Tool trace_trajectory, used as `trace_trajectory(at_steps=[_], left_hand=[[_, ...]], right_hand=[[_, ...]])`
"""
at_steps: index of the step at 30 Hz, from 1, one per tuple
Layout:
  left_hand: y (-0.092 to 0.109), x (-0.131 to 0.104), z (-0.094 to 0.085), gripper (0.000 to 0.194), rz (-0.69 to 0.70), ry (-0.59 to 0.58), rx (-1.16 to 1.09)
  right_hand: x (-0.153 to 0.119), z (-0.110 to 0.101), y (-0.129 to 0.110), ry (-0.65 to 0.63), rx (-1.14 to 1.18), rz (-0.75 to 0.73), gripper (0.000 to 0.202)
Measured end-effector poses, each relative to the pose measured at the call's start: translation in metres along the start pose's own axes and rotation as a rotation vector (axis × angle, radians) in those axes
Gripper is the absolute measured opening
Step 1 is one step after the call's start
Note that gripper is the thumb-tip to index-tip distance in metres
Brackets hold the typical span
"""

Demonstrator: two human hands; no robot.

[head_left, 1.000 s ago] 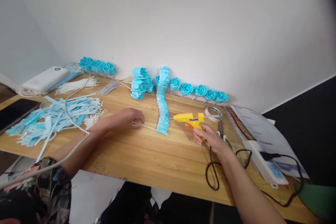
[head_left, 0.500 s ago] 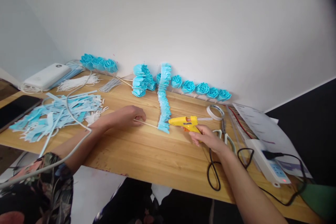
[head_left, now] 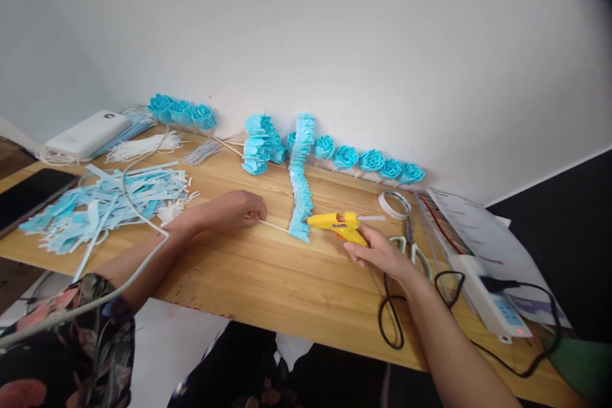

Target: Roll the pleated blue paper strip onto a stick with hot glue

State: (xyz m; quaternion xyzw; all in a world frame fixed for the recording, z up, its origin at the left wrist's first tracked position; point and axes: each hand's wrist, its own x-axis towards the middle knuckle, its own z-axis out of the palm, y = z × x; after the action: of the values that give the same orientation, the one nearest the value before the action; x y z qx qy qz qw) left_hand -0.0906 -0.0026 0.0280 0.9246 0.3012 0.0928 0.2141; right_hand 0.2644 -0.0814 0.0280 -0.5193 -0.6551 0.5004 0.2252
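right hand (head_left: pixel 380 254) wrapped round the yellow plastic glue gun (head_left: pixel 338 224) — left hand (head_left: pixel 236 209) pinching a thin wooden stick (head_left: pixel 274 225), its tip at the folded blue paper strip (head_left: pixel 299 194).

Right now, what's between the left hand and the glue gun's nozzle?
In the head view, a thin wooden stick runs from the left hand to the folded blue strip, whose near end sits just before the glue gun nozzle.

Dark floral sleeve (head_left: pixel 81 338), bare forearms.
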Motion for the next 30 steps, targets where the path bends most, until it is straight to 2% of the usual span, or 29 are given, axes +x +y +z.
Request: trace_trajectory(at_steps=[7, 14, 30], left_hand=[[-0.003, 0.0, 0.001, 0.025, 0.008, 0.009, -0.005], [-0.003, 0.0, 0.002, 0.024, 0.011, 0.003, -0.008], [-0.003, 0.0, 0.001, 0.024, 0.018, 0.013, -0.008]], right_hand=[[-0.003, -0.009, -0.005, 0.131, -0.021, -0.094, 0.033], [0.003, -0.008, 0.001, 0.166, -0.132, -0.097, 0.032], [0.003, -0.009, 0.002, 0.213, -0.136, -0.1, 0.035]])
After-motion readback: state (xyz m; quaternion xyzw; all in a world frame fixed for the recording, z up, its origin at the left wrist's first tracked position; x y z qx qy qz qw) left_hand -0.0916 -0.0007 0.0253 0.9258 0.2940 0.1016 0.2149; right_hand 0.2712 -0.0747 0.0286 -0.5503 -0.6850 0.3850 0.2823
